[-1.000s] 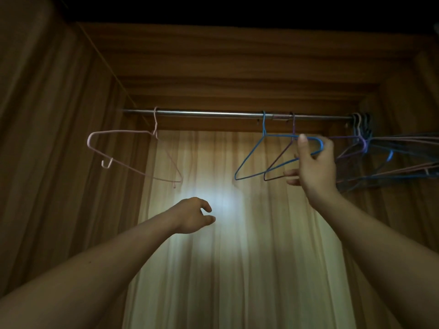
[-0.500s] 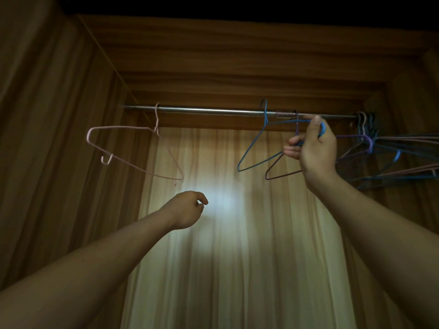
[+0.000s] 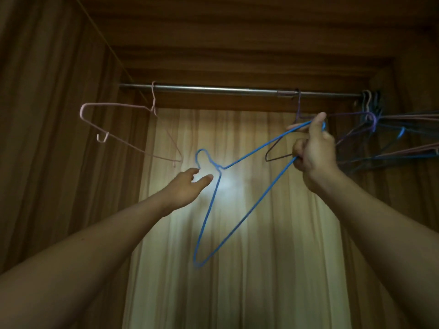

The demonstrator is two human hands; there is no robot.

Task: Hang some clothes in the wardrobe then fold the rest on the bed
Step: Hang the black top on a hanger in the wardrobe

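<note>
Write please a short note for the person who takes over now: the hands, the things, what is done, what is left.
Right hand: grips one end of the blue hanger, which is off the rail, hook pointing to the left.
Left hand: open, just under that hook, holding nothing.
Pink hanger and purple hanger hang on the rail; more hangers are bunched at its right end.
Done: one hanger is free.
Left: no clothes in view, so the hanging and the folding both remain.
</note>
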